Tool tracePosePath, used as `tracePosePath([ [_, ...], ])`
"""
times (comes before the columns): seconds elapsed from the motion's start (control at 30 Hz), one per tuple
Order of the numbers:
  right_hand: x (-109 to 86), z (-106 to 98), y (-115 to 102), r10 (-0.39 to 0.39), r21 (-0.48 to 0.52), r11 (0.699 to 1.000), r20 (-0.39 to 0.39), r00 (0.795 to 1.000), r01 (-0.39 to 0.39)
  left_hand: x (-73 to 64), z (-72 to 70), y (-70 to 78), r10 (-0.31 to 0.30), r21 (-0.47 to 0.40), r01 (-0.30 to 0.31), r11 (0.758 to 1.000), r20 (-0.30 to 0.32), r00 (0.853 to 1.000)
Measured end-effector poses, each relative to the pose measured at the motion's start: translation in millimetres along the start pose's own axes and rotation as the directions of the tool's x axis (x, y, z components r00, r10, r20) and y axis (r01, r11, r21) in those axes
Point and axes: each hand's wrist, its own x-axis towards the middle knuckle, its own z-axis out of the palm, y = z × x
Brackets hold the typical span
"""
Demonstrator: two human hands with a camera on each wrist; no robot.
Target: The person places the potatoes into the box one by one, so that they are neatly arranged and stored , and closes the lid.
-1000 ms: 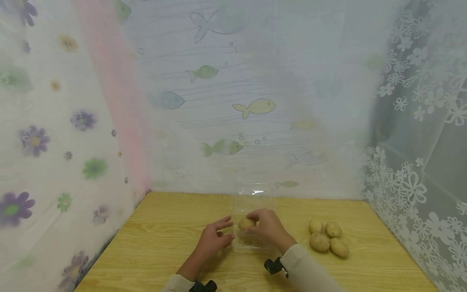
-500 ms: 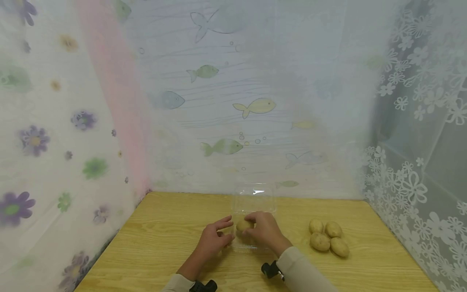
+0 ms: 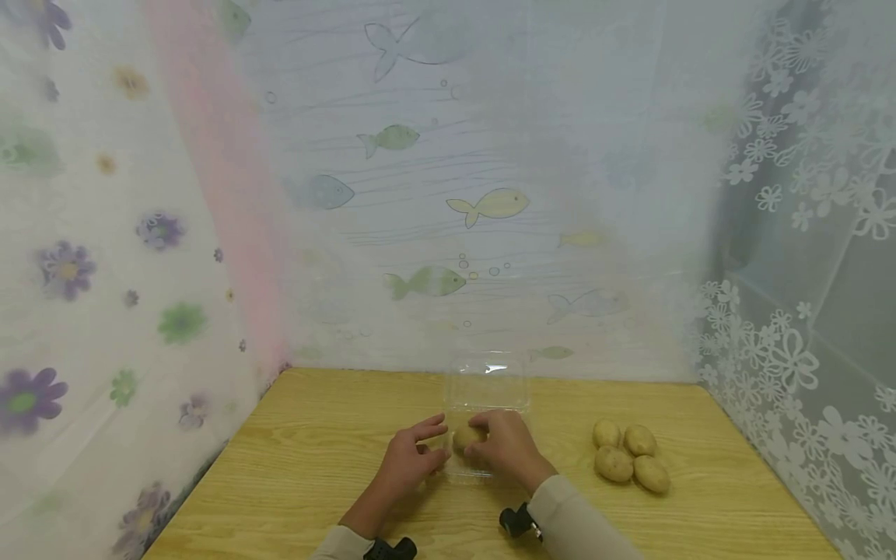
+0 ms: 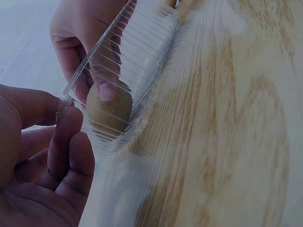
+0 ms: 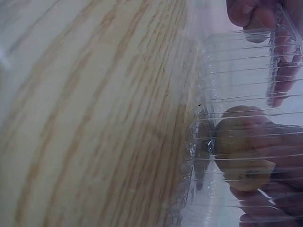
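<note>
A clear plastic clamshell container [image 3: 458, 473] stands on the table with its lid [image 3: 488, 381] raised at the back. Inside it, my right hand [image 3: 509, 445] holds a potato [image 3: 465, 440] between thumb and fingers, low near the base. The ribbed wall lies between the camera and this potato [image 4: 110, 111] in the left wrist view. At the container's left side, my left hand [image 3: 409, 459] pinches the rim corner; its fingers [image 4: 66, 137] show there up close. Through the plastic, the right wrist view gives the potato [image 5: 241, 146] near the container floor.
Several loose potatoes [image 3: 614, 464] lie in a cluster on the wooden table [image 3: 308, 451], right of the container. Patterned sheets hang behind the table [image 3: 595, 155] and along both sides. A small black wrist camera [image 3: 516, 519] sits at the right sleeve.
My right hand has moved slightly left and toward the near side, lowering the potato in the container. The left hand, the container and the loose potatoes stay where they were.
</note>
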Motion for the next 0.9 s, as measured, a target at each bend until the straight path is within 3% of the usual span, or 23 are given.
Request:
tracePosePath([
  [0.57, -1.6, -4.9, 0.0, 0.052, -0.003, 0.999, 0.082, 0.995, -0.051, -0.6, 0.2, 1.9, 0.002, 0.023, -0.002, 1.000, 0.001, 1.000],
  [0.9, -0.7, 0.6, -0.9, 0.104, 0.080, 0.991, 0.030, 0.994, -0.106, 0.3, 0.2, 0.7, 0.013, 0.034, -0.013, 0.999, 0.002, 1.000],
])
